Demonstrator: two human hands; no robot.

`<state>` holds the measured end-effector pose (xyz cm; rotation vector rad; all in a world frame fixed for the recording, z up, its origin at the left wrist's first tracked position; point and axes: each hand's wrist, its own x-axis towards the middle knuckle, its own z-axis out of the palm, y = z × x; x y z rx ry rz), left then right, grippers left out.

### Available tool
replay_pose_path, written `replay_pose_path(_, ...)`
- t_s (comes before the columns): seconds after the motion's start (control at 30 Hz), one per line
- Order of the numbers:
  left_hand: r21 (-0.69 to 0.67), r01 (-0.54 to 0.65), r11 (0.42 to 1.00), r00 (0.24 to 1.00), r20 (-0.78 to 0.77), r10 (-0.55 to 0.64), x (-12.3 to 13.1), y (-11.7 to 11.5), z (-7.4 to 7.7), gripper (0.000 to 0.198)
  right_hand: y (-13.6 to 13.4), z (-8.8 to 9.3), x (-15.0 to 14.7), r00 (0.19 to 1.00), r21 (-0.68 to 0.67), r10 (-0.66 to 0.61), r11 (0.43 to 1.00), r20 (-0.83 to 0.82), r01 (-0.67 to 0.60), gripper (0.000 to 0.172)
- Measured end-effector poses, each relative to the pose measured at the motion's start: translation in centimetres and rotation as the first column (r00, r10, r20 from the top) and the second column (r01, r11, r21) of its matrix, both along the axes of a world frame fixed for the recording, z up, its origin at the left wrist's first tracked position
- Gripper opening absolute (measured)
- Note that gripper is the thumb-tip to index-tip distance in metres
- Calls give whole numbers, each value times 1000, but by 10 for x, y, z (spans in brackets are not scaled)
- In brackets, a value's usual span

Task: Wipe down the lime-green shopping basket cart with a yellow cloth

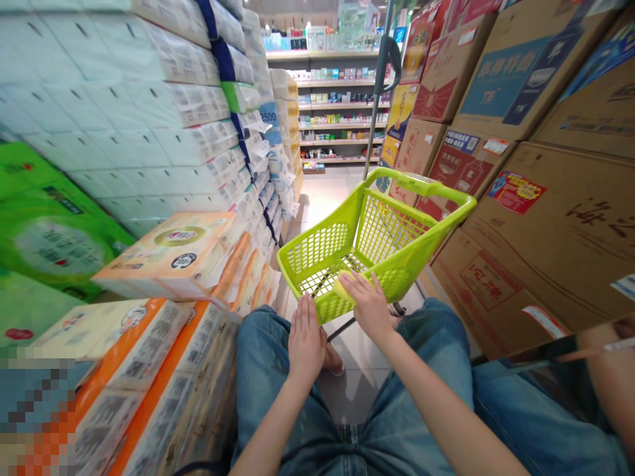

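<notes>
A lime-green plastic shopping basket cart (320, 239) with mesh walls stands tilted between my knees. At its near left corner my left hand (306, 340) rests against the outside, fingers stretched out and side by side. My right hand (371, 307) presses a yellow sponge or folded cloth (341, 289) onto the near rim, with the fingers laid over it. Only the left part of the yellow piece shows; its exact kind is unclear. The inside floor of the basket is a grid, and dark bars of the frame show through it.
Tissue packs (193, 152) are stacked high on the left, with orange packs (163, 248) nearer me. Cardboard cartons (570, 244) line the right. Shelves of goods (342, 106) stand beyond the aisle. A grey pole (373, 125) rises behind the basket. Denim and an arm show at lower right.
</notes>
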<state>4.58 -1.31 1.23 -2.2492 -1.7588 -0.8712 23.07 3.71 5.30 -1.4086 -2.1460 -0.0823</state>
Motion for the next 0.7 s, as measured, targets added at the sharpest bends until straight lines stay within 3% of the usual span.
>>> replay_pose_path(0.1,-4,-12,1000,1000,-2,12,3,0,1,86,15,6,32,986,9,-167,986,-27,167,76)
replay_pose_path(0.2,2,-30,1000,999,16,30,6,0,1,87,14,4,21,971,9,-235,972,-51,236,75)
replay_pose_path(0.37,8,-25,1000,1000,9,25,5,0,-3,84,-16,-12,-58,997,15,-27,999,-65,28,61)
replay_pose_path(0.47,14,-3,1000,1000,-19,4,0,0,-5,81,-25,-16,-76,995,17,80,997,-66,-79,59)
replay_pose_path(0.6,7,2,1000,1000,-14,-2,-1,1,-3,81,-10,-10,-33,994,7,112,994,-12,-112,69)
replay_pose_path(0.7,-1,-17,1000,1000,-4,17,2,1,0,84,10,-3,16,997,33,-68,997,-43,69,77)
